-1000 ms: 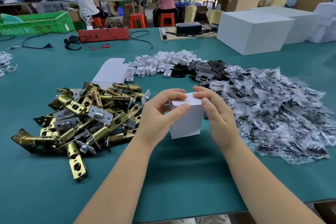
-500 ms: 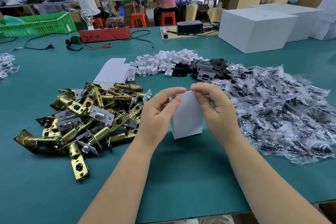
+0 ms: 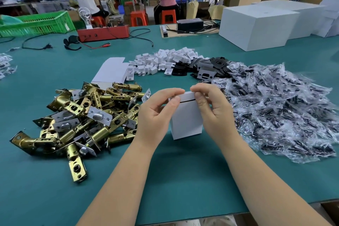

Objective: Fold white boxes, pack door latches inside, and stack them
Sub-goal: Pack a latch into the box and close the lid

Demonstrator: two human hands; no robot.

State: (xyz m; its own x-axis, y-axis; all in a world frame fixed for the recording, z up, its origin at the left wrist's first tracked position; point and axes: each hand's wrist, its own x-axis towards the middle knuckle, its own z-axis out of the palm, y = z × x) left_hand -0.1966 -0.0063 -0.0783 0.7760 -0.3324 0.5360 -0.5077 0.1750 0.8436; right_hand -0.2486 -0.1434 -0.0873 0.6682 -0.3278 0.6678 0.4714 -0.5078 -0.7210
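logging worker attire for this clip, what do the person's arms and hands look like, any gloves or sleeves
Both forearms are bare up to the frame edge, with no sleeves in view. The left hand and right hand wear no gloves, and no rings, watch or wristbands show.

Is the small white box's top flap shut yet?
Nearly: a dark slit remains under the small white box's top flap, both hands pinching it.

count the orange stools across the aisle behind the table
3: one under the seated person in white, one unoccupied in the middle, one behind the person in pink. Others may be hidden.
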